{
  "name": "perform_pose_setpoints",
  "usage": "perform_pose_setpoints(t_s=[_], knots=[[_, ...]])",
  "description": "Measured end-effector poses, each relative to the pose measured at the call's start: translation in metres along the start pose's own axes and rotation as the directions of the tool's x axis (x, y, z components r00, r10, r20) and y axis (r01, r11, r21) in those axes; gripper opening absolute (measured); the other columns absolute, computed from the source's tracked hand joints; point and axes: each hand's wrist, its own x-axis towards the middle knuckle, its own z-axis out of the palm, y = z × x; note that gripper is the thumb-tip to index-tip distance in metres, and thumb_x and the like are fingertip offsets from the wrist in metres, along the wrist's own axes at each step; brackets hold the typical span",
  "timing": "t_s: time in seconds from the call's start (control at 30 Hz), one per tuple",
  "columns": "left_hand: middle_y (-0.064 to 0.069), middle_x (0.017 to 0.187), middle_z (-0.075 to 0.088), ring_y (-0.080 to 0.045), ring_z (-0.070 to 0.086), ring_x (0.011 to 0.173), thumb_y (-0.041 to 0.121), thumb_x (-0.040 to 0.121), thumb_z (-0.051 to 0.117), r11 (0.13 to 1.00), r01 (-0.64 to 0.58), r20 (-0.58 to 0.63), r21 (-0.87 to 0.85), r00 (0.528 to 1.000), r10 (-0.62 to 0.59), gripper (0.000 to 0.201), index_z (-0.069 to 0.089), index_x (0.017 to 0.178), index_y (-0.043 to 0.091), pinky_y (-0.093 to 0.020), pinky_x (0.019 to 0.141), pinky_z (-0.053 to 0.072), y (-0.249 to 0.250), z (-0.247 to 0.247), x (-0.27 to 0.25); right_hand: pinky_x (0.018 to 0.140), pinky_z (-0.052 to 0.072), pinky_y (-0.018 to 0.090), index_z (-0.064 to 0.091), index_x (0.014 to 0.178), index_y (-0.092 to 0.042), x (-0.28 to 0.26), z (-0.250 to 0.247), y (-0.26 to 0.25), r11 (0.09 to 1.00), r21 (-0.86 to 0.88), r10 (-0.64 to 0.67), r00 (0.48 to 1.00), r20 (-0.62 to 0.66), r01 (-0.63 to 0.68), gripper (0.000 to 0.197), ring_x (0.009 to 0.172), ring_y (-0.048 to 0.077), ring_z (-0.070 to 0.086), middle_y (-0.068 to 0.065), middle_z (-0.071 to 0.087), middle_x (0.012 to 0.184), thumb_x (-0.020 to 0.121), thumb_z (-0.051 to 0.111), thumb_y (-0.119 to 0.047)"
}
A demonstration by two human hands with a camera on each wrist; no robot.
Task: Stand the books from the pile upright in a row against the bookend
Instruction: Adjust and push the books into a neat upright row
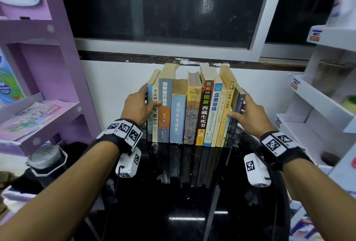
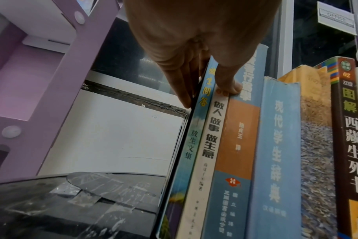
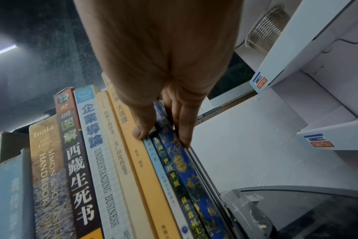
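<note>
Several books (image 1: 192,109) stand upright in a row, spines toward me, at the back of the black glossy table (image 1: 173,192). My left hand (image 1: 146,101) is at the row's left end. Its straight fingers (image 2: 182,84) lie flat against a thin black bookend plate (image 2: 180,145) beside the light blue book (image 2: 194,129), and its thumb rests on the white spine (image 2: 213,137). My right hand (image 1: 238,109) is at the right end, with straight fingers (image 3: 184,129) along the dark blue patterned book (image 3: 180,161) and a thin pale plate (image 3: 202,173). Its thumb touches the yellow book (image 3: 137,153).
A purple shelf unit (image 1: 48,86) stands close on the left and a white shelf unit (image 1: 317,105) on the right. A white wall and dark window lie behind the row. A grey-lidded container (image 1: 45,156) sits at the table's left edge.
</note>
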Motion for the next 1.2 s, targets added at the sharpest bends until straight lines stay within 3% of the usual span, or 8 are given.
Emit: perform_pose_setpoints(t_s=[0.2,0.37,0.63,0.83,0.93,1.03,1.1,1.2], knots=[[-0.009,0.112,0.069,-0.030,0.064,0.100,0.032,0.087,0.067,0.999,0.029,-0.020,-0.022,0.999,-0.029,0.045,0.052,0.127,0.019,-0.037,0.082,0.052,0.002,0.001,-0.003,0.098,0.047,0.045,0.032,0.146,-0.023,-0.002,0.001,-0.002,1.000,0.003,0.004,1.000,-0.004,-0.004,0.068,0.112,0.031,0.063,0.012,0.065,0.124,0.089,0.069,-0.019],[-0.008,0.114,0.068,-0.028,0.065,0.102,0.035,0.087,0.067,0.999,0.037,0.034,-0.006,0.999,-0.037,0.047,0.050,0.127,0.018,-0.034,0.082,0.051,0.002,-0.004,-0.003,0.100,0.048,0.051,0.025,0.148,-0.030,-0.002,0.000,-0.003,1.000,0.007,0.009,1.000,0.012,-0.009,0.074,0.114,0.032,0.062,0.010,0.065,0.125,0.089,0.070,-0.022],[-0.008,0.123,0.064,-0.027,0.063,0.104,0.032,0.087,0.067,0.996,0.086,0.098,-0.021,0.992,-0.084,0.053,0.046,0.134,0.018,-0.035,0.081,0.052,0.009,-0.017,-0.003,0.096,0.048,0.046,0.031,0.142,-0.023,-0.014,-0.007,-0.007,1.000,0.004,0.005,0.999,0.054,-0.006,0.065,0.115,0.031,0.061,0.010,0.061,0.131,0.089,0.069,-0.019],[-0.007,0.130,0.060,-0.028,0.057,0.118,0.033,0.092,0.060,0.999,0.050,0.204,-0.004,0.978,-0.048,0.053,0.039,0.139,0.019,-0.039,0.097,0.046,0.010,-0.032,-0.008,0.102,0.042,0.045,0.028,0.148,-0.014,-0.023,-0.015,-0.015,0.999,-0.026,-0.027,0.998,-0.048,0.026,0.072,0.126,0.033,0.053,0.013,0.052,0.141,0.090,0.068,-0.022],[-0.008,0.143,0.049,-0.027,0.047,0.130,0.030,0.093,0.059,0.999,0.031,0.217,0.031,0.975,-0.036,0.061,0.031,0.146,0.016,-0.037,0.103,0.038,0.011,-0.042,-0.010,0.107,0.038,0.045,0.032,0.148,-0.011,-0.026,-0.014,-0.024,0.991,-0.100,-0.109,0.967,-0.229,0.088,0.067,0.131,0.030,0.046,0.013,0.045,0.147,0.091,0.065,-0.026],[-0.009,0.152,0.037,-0.026,0.038,0.137,0.035,0.094,0.056,0.996,0.042,0.197,0.074,0.979,-0.056,0.070,0.020,0.151,0.014,-0.038,0.109,0.031,0.011,-0.053,-0.009,0.103,0.039,0.040,0.046,0.137,-0.011,-0.032,-0.009,-0.039,0.949,-0.211,-0.295,0.890,-0.348,0.232,0.048,0.123,0.026,0.048,0.011,0.051,0.136,0.092,0.060,-0.021],[-0.008,0.153,0.035,-0.025,0.034,0.139,0.036,0.095,0.054,0.997,0.023,0.181,0.068,0.983,-0.035,0.069,0.020,0.152,0.014,-0.037,0.111,0.028,0.012,-0.060,-0.008,0.101,0.037,0.039,0.051,0.132,-0.012,-0.036,-0.001,-0.055,0.885,-0.323,-0.435,0.843,-0.318,0.335,0.042,0.119,0.023,0.046,0.008,0.054,0.129,0.091,0.058,-0.020],[-0.006,0.154,0.033,-0.022,0.031,0.141,0.035,0.097,0.052,1.000,-0.023,0.158,0.020,0.987,0.019,0.065,0.022,0.152,0.016,-0.035,0.113,0.024,0.016,-0.069,-0.008,0.104,0.036,0.043,0.054,0.131,-0.014,-0.043,0.021,-0.075,0.750,-0.453,-0.598,0.787,-0.154,0.481,0.041,0.123,0.022,0.045,0.005,0.055,0.130,0.091,0.056,-0.021]])
